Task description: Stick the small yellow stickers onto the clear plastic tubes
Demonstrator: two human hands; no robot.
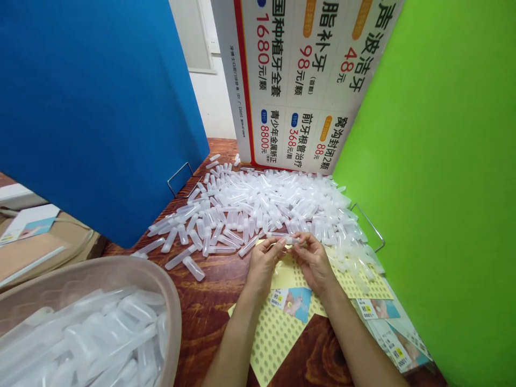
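My left hand (263, 264) and my right hand (313, 262) meet over the table, fingertips pinched on a small translucent plastic tube (291, 241) lying crosswise between them. Fingers cover parts of the tube. Beneath my hands are yellow sheets of small round stickers (278, 338), with a printed card (291, 302) among them. Just beyond my fingers spreads a large heap of similar translucent tubes (266, 196), many with white ends.
A plastic tub (171, 301) holding more tubes stands at the lower left. Blue (100, 107) and green (443, 177) panels flank the wooden table (209, 301), and a printed price board (298, 86) stands behind. Wire stands (373, 228) and cardboard (68, 236) are at the sides.
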